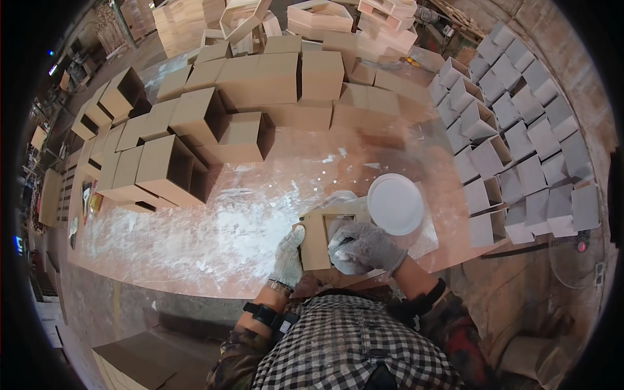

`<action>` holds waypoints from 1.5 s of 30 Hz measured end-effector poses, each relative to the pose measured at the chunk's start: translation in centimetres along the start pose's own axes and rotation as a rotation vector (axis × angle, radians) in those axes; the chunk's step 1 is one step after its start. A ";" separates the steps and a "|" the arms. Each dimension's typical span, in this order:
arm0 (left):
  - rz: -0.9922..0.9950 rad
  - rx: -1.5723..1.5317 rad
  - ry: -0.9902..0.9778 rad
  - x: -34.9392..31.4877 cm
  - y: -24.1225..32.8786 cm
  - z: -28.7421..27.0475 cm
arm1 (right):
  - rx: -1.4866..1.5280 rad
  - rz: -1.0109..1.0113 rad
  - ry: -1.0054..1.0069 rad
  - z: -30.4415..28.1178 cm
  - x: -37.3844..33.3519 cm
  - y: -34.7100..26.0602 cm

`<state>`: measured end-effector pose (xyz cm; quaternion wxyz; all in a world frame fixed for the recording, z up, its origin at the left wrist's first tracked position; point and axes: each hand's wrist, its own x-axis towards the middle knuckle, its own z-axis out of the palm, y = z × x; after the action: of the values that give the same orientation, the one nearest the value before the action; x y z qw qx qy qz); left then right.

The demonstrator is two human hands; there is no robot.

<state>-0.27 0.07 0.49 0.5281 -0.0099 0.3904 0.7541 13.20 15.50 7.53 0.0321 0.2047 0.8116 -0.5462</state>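
Note:
Near the table's front edge a small brown fibreboard box (316, 246) is tilted, its open side toward the right. My left hand (288, 257), in a whitish knitted glove, grips the box's left side, thumb along its edge. My right hand (361, 248), in a grey, powdery glove, is curled shut at the box's open side. Whatever its fingers hold is hidden. Just beyond my right hand stands a round white tub (395, 204) with a pale, smooth top.
Brown boxes (257, 79) are stacked across the table's back and left. Grey-coated boxes (520, 140) stand in rows at the right. White residue covers the tabletop (195, 244). Pale wooden frames (320, 17) are piled beyond. A large brown carton (153, 357) sits below left.

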 end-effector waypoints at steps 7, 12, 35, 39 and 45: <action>-0.045 0.004 -0.057 0.6 -0.1 -0.1 | -0.477 -0.080 -0.206 -2.2 -0.1 -2.5; -0.036 -0.027 -0.061 0.9 0.0 -0.1 | -0.824 0.021 -0.203 -2.0 -0.8 -0.7; -0.016 -0.004 -0.072 1.0 -0.3 -0.6 | -0.560 0.063 0.407 0.1 1.0 -0.5; -0.036 0.118 0.014 1.1 -0.6 -0.9 | -0.403 -0.201 0.161 1.6 -0.6 1.1; -0.147 -0.137 -0.091 1.3 -0.7 -0.8 | -0.725 -0.583 0.189 1.8 -2.2 1.6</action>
<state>-0.62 0.73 -1.06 0.5972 -0.0401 0.3118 0.7379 15.51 13.71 6.00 -0.1271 -0.0071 0.9729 -0.1930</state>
